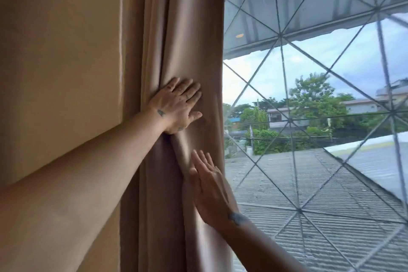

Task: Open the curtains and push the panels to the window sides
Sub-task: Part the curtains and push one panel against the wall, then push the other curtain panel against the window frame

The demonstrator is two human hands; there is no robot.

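Note:
A beige-brown curtain panel [176, 29] hangs bunched in folds at the left side of the window [320, 117], against the wall. My left hand [176, 104] lies flat on the folds at mid height, fingers spread and pointing right, palm pressed to the cloth. Lower down, my right hand [209, 190] rests flat against the panel's right edge, fingers straight and pointing up. Neither hand grips the fabric. No second curtain panel is in view.
A tan wall [59, 62] fills the left. The glass carries a metal grille of diagonal bars [280, 35]. Outside are a corrugated roof [309, 183], trees and houses, and an awning above.

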